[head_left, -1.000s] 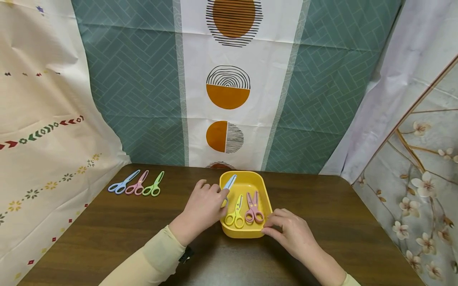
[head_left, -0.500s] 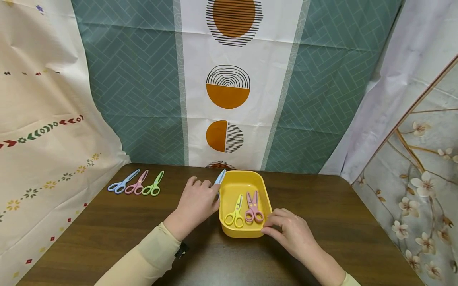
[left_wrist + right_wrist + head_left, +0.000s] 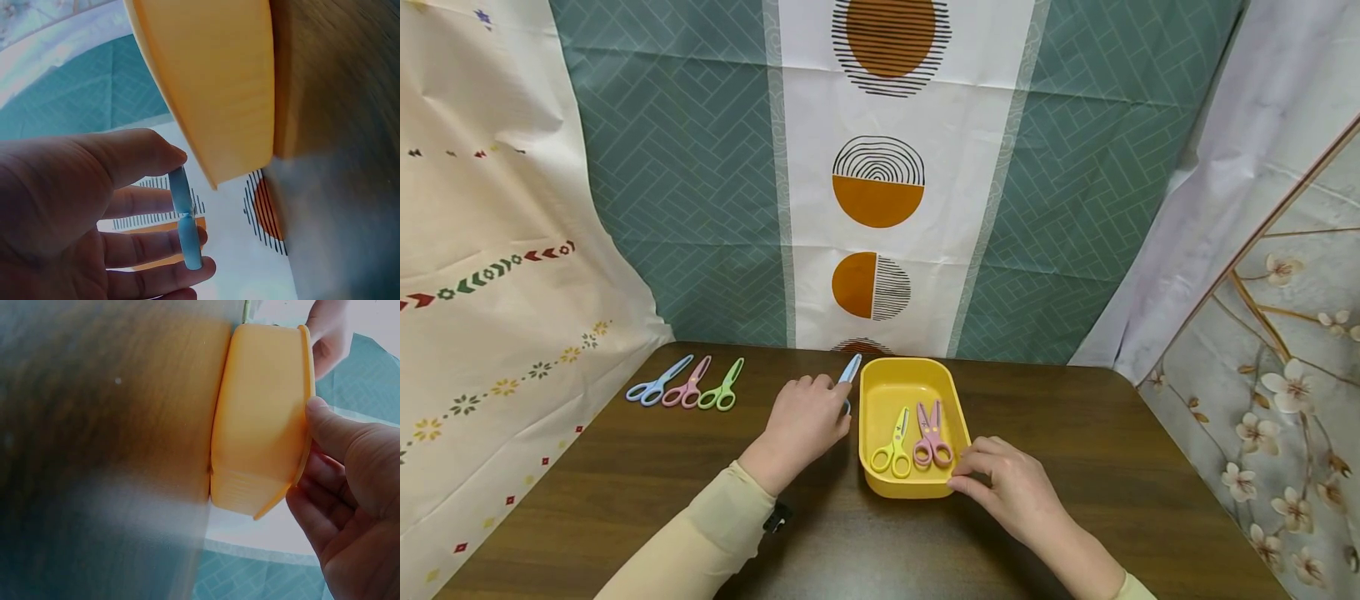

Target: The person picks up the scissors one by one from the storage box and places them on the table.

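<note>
Fingers [image 3: 140,248] of the left hand [image 3: 801,423] pinch blue scissors [image 3: 851,367] beside a yellow tray [image 3: 910,490]; the right hand [image 3: 1009,485] grips its near-right corner.

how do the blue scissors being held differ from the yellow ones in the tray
Colour: the blue scissors are pale blue, the yellow scissors yellow.
Place: the blue scissors are in the left grip, just left of the tray; the yellow scissors lie inside it.
View: from the head camera, the blue handles are mostly hidden; the yellow ones show fully.
Shared: both pairs' blades point away from the person.
</note>
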The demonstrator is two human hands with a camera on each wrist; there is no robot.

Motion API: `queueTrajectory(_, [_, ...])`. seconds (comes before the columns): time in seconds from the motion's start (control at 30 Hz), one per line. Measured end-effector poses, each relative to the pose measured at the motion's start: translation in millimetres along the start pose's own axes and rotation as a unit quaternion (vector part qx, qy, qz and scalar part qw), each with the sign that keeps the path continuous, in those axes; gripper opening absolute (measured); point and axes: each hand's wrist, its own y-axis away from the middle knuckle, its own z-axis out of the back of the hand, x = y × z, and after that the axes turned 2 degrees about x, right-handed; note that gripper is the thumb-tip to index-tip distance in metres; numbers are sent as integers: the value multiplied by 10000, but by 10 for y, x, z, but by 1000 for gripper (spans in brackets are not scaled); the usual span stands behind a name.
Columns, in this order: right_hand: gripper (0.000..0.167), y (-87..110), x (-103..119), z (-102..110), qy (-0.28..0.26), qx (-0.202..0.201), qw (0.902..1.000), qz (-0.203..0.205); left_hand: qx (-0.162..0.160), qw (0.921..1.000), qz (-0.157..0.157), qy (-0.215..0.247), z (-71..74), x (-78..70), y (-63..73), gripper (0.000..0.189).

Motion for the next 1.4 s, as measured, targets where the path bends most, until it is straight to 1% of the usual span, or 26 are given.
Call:
queueTrajectory(0.33, [19, 4, 3, 0, -6, 54, 9999, -85, 79, 9998, 187, 48, -101, 76, 19, 30])
queueTrajectory(0.47, [19, 7, 5, -2, -26, 90, 9998, -149, 216, 9993, 290, 29, -125, 99, 29, 29])
queueTrajectory(0.73, [20, 8, 9, -3, -17, 91, 9998, -155, 669, 9965, 501, 88, -199, 145, 41, 28])
queueTrajectory(1.0, [19, 1, 6, -2, -19, 51, 10000, -72, 841, 9946, 587, 146, -250, 184, 68, 27])
queueTrajectory(1.23, [19, 2, 7, 0, -7, 48, 10000, -73, 1028, 9924, 662, 156, -283, 227, 74, 30])
queueTrajectory(1.4, [19, 6, 8, -2, -29, 67, 9999, -116, 1292, 9883, 789, 189, -320, 264, 69, 30])
